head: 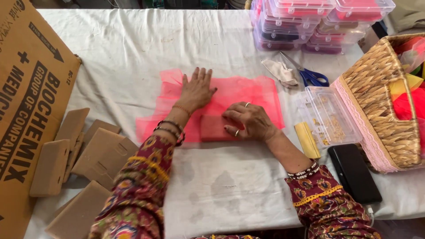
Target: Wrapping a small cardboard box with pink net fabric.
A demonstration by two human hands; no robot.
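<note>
wrap state: pink net sheet (248, 95) is spread flat on the white table cloth (133, 48); one small brown block (214, 128) sits on its near edge, under the net by the look of it. Judged early: block placed, folding and closing not done.
left hand (196, 90): fingers spread, palm flat on the net, just beyond the block.
right hand (249, 122): fingers bent, pressing down on the block's right end.
blocks waiting: about six cardboard-brown pieces (104, 152), well left of the left hand.
net sheets: one visible.
scissors (310, 75): one pair, beyond the right hand.
clear compartment box (327, 116): one, open, right of the right hand.
wicker basket (380, 102): one, far right.
</note>
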